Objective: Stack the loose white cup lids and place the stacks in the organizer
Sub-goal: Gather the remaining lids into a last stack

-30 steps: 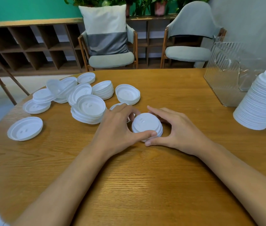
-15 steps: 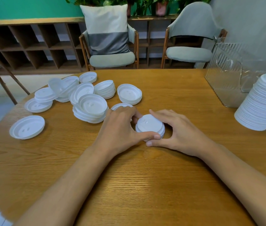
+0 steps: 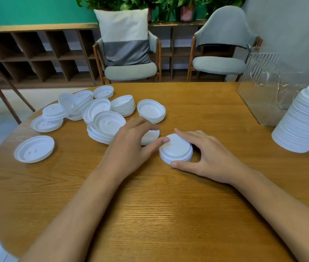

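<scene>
A short stack of white cup lids sits dome-up at the table's middle. My right hand curls around it, thumb at its near rim and fingers over its far side. My left hand lies just left of it, fingers spread, thumb tip touching the stack's upper left rim, fingers over a single lid. Several loose lids and small piles are scattered to the left. A tall leaning lid stack stands at the right edge. The clear ribbed organizer stands behind it.
One lid lies apart near the table's left edge. The round wooden table shows bare wood in front of my hands. Two chairs and low wooden shelving stand beyond the far edge.
My left hand has opened and drawn back to the left off the short stack, leaving only its thumb on the rim. My right hand keeps its hold on the stack.
</scene>
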Demonstrator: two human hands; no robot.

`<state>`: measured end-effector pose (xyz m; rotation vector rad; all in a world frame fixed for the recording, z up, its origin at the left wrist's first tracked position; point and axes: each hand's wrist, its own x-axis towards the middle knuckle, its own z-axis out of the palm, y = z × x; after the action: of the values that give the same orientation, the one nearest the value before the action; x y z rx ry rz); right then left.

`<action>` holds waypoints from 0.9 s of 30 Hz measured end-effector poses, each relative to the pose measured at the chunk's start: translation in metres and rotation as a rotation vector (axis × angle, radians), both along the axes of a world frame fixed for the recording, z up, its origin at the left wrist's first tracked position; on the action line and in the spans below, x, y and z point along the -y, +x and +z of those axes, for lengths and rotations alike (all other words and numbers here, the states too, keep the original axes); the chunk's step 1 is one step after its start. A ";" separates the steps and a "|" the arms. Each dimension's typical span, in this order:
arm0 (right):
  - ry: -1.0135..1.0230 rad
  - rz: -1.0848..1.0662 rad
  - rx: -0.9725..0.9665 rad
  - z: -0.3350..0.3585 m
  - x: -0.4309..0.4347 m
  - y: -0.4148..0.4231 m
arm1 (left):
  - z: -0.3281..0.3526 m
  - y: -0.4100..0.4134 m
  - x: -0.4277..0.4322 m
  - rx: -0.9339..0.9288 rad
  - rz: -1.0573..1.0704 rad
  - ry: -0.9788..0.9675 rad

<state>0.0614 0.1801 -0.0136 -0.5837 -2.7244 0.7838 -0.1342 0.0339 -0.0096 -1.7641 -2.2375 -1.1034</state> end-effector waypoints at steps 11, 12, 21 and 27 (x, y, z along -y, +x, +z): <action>-0.001 -0.066 0.009 0.003 -0.001 0.001 | 0.002 -0.003 0.002 -0.081 0.008 -0.109; 0.006 -0.071 0.009 0.003 -0.002 0.001 | 0.002 -0.002 0.002 -0.056 0.008 -0.076; -0.018 -0.085 -0.002 0.003 -0.003 0.000 | 0.010 0.011 -0.001 0.391 -0.071 0.117; -0.029 -0.084 -0.001 -0.001 -0.005 0.000 | 0.020 0.016 0.000 0.710 -0.168 0.174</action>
<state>0.0617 0.1851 -0.0143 -0.6990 -2.6728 0.8042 -0.1187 0.0340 0.0101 -1.6852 -2.2240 -2.1664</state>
